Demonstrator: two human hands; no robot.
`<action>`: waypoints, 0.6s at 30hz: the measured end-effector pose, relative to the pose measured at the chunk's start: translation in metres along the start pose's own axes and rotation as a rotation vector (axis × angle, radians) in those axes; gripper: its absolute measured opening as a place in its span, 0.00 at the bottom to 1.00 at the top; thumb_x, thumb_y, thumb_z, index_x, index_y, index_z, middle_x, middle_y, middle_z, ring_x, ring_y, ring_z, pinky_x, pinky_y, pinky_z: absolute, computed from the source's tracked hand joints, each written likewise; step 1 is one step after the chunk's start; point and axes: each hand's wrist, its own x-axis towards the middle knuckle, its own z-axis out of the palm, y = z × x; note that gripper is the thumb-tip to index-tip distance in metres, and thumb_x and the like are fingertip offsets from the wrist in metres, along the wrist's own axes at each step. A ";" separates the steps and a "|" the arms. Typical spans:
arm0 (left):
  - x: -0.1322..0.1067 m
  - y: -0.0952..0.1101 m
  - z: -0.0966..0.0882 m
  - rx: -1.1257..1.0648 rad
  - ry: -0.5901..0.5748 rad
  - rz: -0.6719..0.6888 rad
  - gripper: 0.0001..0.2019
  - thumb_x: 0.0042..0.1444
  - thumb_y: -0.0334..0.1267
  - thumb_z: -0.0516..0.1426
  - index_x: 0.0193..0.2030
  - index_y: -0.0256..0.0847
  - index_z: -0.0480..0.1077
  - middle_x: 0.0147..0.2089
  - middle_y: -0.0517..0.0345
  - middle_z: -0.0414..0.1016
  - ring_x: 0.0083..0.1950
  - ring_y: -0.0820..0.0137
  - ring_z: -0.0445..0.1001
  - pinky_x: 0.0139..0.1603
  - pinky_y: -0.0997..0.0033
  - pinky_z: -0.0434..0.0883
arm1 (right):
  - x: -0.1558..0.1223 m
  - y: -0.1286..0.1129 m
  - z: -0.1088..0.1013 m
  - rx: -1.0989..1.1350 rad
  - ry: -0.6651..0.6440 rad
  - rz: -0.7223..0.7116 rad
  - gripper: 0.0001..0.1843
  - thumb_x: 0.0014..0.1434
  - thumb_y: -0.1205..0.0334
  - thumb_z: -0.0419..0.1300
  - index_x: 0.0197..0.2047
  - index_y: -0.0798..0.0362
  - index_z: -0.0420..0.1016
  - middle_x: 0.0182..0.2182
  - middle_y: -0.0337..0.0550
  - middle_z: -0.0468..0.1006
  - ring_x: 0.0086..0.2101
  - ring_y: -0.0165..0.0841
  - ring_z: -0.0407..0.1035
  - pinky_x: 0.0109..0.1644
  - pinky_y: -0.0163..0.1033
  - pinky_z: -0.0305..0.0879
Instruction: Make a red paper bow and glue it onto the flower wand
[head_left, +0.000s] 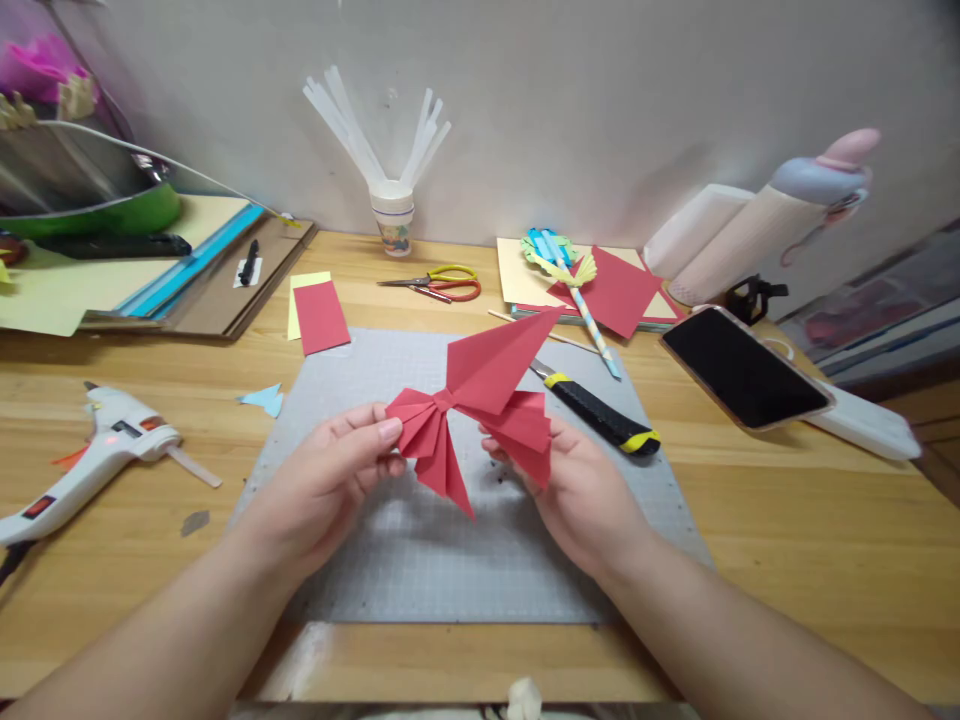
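A folded red paper bow [491, 370], pleated like a fan and pinched in at its middle, is held above the grey cutting mat [337, 590]. My left hand [337, 470] grips its left pleats between thumb and fingers. On the other side, my right hand [570, 490] has hold of the lower right pleats, with part of its fingers hidden behind the paper. One large pointed flap rises toward the upper right. Just beyond my right hand, a black and yellow utility knife [600, 410] lies across the mat with a bit of blade showing.
A white glue gun [120, 440] lies at left near a light blue paper scrap [264, 400]. Behind the mat are red paper [322, 318], scissors [442, 283] and a cup of glue sticks [394, 225]. A phone [742, 365] and a paper-wrapped stick [589, 320] are at right.
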 end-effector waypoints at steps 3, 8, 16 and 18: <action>0.000 0.003 -0.008 0.164 0.050 0.070 0.09 0.51 0.43 0.62 0.26 0.42 0.70 0.27 0.61 0.70 0.30 0.72 0.66 0.31 0.73 0.65 | 0.004 -0.018 -0.004 0.127 -0.095 0.055 0.22 0.45 0.65 0.57 0.45 0.49 0.78 0.41 0.43 0.79 0.43 0.39 0.71 0.52 0.46 0.63; -0.003 0.003 -0.006 0.458 0.089 0.190 0.08 0.53 0.42 0.61 0.30 0.41 0.70 0.33 0.60 0.74 0.36 0.69 0.70 0.38 0.70 0.66 | -0.001 -0.030 -0.003 -0.036 -0.273 0.029 0.21 0.46 0.61 0.62 0.46 0.48 0.79 0.45 0.43 0.79 0.47 0.43 0.70 0.55 0.49 0.62; -0.004 -0.006 0.000 0.559 0.003 0.214 0.09 0.53 0.45 0.62 0.36 0.43 0.76 0.39 0.56 0.80 0.41 0.64 0.74 0.47 0.64 0.68 | -0.005 0.000 0.003 -0.186 -0.060 -0.047 0.08 0.55 0.56 0.65 0.38 0.46 0.81 0.33 0.40 0.81 0.36 0.34 0.73 0.44 0.42 0.67; -0.003 -0.007 0.000 0.535 0.019 0.187 0.10 0.51 0.45 0.63 0.38 0.45 0.77 0.42 0.56 0.81 0.45 0.61 0.75 0.51 0.63 0.67 | -0.008 0.003 0.005 -0.229 -0.005 -0.077 0.08 0.56 0.55 0.64 0.38 0.45 0.81 0.35 0.40 0.81 0.38 0.36 0.73 0.45 0.43 0.66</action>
